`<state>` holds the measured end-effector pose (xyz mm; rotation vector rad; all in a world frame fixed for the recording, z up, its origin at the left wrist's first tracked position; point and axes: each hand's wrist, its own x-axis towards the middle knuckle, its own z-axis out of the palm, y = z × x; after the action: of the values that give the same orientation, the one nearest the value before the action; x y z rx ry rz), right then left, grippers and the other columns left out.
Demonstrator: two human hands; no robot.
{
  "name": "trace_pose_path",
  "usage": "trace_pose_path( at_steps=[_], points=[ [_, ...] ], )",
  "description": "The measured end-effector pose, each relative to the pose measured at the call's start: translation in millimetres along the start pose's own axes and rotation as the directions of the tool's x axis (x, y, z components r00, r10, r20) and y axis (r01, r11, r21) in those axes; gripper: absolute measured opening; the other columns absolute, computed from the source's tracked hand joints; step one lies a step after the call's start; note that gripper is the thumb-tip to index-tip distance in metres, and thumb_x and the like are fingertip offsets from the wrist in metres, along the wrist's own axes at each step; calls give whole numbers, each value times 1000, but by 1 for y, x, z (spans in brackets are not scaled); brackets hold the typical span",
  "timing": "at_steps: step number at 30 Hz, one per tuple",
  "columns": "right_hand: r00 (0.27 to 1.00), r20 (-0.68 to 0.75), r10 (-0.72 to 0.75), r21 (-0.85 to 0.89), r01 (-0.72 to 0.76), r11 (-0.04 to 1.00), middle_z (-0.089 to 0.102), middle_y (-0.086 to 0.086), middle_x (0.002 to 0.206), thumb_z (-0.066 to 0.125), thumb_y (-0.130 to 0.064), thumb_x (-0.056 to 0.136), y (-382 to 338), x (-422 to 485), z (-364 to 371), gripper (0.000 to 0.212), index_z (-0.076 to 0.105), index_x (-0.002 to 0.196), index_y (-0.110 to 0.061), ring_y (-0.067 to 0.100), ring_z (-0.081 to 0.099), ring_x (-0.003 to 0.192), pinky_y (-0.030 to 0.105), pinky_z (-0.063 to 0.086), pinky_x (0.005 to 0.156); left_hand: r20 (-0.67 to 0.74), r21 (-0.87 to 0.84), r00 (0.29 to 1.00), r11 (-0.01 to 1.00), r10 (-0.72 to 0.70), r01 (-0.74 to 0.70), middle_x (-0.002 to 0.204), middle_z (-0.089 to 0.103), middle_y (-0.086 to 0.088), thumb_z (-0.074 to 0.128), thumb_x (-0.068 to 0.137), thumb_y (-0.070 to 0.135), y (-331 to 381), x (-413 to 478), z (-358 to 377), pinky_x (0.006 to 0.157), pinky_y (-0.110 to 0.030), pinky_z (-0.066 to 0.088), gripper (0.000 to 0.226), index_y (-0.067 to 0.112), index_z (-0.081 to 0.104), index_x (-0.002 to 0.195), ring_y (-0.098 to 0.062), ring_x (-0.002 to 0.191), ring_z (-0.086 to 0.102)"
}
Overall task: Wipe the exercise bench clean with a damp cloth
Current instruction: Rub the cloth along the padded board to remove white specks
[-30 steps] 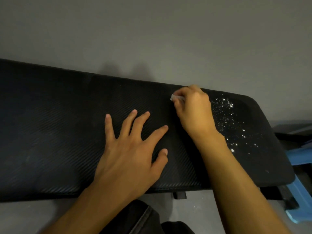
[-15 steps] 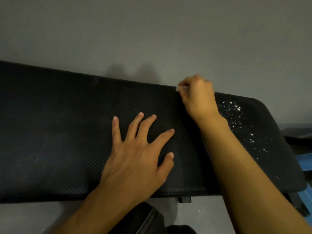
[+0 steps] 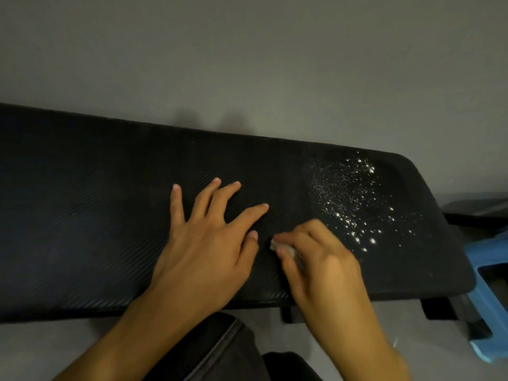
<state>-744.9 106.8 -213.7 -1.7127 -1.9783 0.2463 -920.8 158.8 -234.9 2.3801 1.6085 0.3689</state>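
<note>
A long black padded exercise bench (image 3: pixel 96 221) with a ribbed surface runs across the view. White specks of powder (image 3: pixel 349 204) lie scattered over its right part. My left hand (image 3: pixel 209 243) rests flat on the pad with the fingers spread. My right hand (image 3: pixel 321 259) sits close beside it near the bench's front edge, fingers curled round a small whitish cloth (image 3: pixel 280 247). Only a corner of the cloth shows beyond my fingers, and it touches the pad.
A grey wall (image 3: pixel 247 64) rises right behind the bench. A blue plastic stool (image 3: pixel 489 298) stands at the bench's right end. Dark trouser fabric (image 3: pixel 225 350) over my knee shows below the front edge, and black frame brackets (image 3: pixel 437 309) hang under the pad.
My right hand has drawn the cloth from the bench's far edge back to the near side, ending beside my left thumb. The left hand has stayed flat on the pad.
</note>
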Motion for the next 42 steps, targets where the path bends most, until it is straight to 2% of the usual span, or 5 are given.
trace_pose_path(
  at_steps=[10, 18, 25, 33, 42],
  points=[
    [990, -140, 19, 34, -14, 999, 57, -10, 100, 59, -30, 95, 11, -57, -5, 19, 75, 103, -23, 8, 61, 88, 17, 48, 78, -53, 41, 997, 997, 64, -62, 151, 49, -13, 35, 96, 43, 15, -7, 10, 115, -75, 23, 48, 40, 58, 139, -37, 147, 38],
    [975, -125, 185, 13, -185, 983, 57, -7, 98, 70, -19, 92, 44, 5, -24, 11, 73, 103, -18, 9, 60, 86, 36, 55, 77, 21, 48, 997, 996, 70, -71, 168, 17, -10, 26, 101, 54, 59, 28, 18, 117, -75, -1, 53, 50, 29, 154, -35, 157, 6],
    [990, -93, 106, 84, -99, 992, 56, -16, 98, 70, -19, 89, 35, -49, -30, 12, 75, 98, -26, 8, 62, 86, 24, 51, 71, 16, 72, 997, 994, 81, -82, 165, 29, -11, 26, 99, 54, 54, 30, 23, 118, -76, 5, 53, 49, 36, 151, -35, 156, 16],
    [985, -106, 138, 12, -138, 990, 58, -6, 101, 69, -16, 93, 56, 27, -21, 14, 74, 106, -19, 11, 62, 89, 36, 56, 79, 13, 65, 997, 995, 78, -79, 165, 28, -10, 24, 98, 54, 57, 30, 22, 118, -75, 5, 55, 49, 34, 152, -33, 156, 14],
    [994, -51, 102, 51, -99, 994, 58, -13, 97, 69, -20, 91, 48, -6, -31, 12, 74, 102, -22, 11, 62, 89, 37, 56, 75, 20, 42, 998, 997, 65, -66, 163, 31, -7, 30, 98, 56, 57, 31, 20, 119, -73, 5, 54, 46, 38, 150, -31, 156, 17]
  ],
)
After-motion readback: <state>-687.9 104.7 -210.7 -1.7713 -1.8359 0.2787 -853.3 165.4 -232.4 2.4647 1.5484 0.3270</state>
